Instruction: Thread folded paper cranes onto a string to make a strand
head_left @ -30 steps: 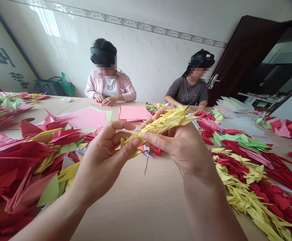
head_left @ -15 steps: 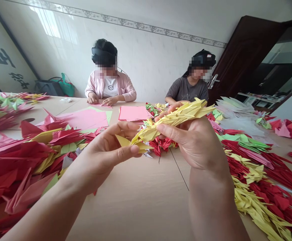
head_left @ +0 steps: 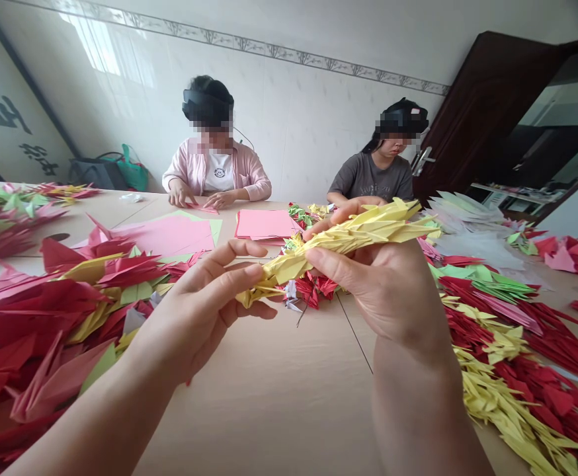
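Note:
My right hand [head_left: 378, 277] is wrapped round a long bundle of nested yellow folded-paper cranes [head_left: 353, 231], thumb on the near side and fingers behind. The bundle slants up to the right, above the table. At its lower left end, my left hand [head_left: 214, 284] holds a yellow paper crane [head_left: 256, 294] between thumb and fingers. That crane touches the rest of the bundle and is partly covered by the thumb. Whether a string runs through the cranes cannot be made out.
Red and pink paper cranes [head_left: 55, 311] heap up at left. Yellow and red crane bundles [head_left: 507, 403] lie at right. Beyond my hands are red cranes [head_left: 319, 289], pink paper sheets [head_left: 266, 223] and two people [head_left: 217, 172] seated across the table [head_left: 269, 396].
The left thumb has shifted up and left along the yellow crane, whose wings, spread before, now look turned and folded in. The right hand's bundle has tipped slightly lower.

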`<state>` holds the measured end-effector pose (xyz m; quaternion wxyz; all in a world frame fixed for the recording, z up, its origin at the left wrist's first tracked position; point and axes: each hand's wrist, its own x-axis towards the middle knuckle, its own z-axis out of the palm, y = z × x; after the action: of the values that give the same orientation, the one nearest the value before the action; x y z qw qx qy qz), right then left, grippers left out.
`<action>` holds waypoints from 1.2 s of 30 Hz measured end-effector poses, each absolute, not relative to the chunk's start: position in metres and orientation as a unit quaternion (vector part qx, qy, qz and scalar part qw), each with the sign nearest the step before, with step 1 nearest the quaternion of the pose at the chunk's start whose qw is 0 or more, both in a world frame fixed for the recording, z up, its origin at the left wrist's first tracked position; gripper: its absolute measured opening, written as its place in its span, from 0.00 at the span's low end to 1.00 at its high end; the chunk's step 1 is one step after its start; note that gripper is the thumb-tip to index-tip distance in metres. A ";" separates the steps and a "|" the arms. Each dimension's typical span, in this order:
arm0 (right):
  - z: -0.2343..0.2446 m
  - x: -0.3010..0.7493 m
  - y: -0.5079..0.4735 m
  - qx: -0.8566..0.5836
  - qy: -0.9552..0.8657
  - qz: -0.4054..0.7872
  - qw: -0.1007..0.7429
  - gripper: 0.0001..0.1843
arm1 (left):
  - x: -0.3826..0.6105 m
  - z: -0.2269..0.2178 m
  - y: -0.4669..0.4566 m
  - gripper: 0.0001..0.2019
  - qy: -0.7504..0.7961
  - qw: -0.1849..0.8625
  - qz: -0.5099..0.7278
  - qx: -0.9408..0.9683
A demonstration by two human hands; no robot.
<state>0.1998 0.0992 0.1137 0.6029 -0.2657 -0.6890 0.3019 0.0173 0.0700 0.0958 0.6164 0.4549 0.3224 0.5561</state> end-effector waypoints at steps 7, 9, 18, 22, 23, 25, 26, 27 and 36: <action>0.113 0.197 0.099 -0.266 -0.670 0.296 0.627 0.13 | 0.021 0.094 0.071 0.03 0.299 0.617 0.594 0.420; 0.112 0.196 0.100 -0.262 -0.667 0.295 0.632 0.13 | 0.022 0.094 0.071 0.02 0.294 0.621 0.603 0.406; 0.115 0.195 0.095 -0.257 -0.702 0.306 0.589 0.14 | 0.022 0.090 0.072 0.03 0.299 0.633 0.560 0.442; 0.116 0.197 0.098 -0.267 -0.697 0.297 0.595 0.14 | 0.020 0.091 0.070 0.07 0.289 0.623 0.550 0.475; 0.116 0.197 0.098 -0.268 -0.697 0.292 0.597 0.14 | 0.020 0.091 0.070 0.09 0.292 0.623 0.544 0.481; 0.116 0.198 0.097 -0.265 -0.698 0.296 0.596 0.14 | 0.020 0.091 0.070 0.12 0.306 0.613 0.540 0.489; 0.116 0.198 0.096 -0.263 -0.699 0.304 0.591 0.14 | 0.020 0.091 0.070 0.12 0.315 0.604 0.541 0.494; 0.116 0.198 0.095 -0.262 -0.702 0.311 0.585 0.14 | 0.020 0.091 0.069 0.10 0.323 0.591 0.545 0.500; 0.118 0.198 0.093 -0.280 -0.719 0.337 0.539 0.16 | 0.023 0.088 0.068 0.04 0.359 0.496 0.562 0.556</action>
<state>0.1985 0.0929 0.1177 0.5390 -0.2805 -0.7193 0.3367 0.0230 0.0682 0.0879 0.4956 0.5562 0.3587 0.5624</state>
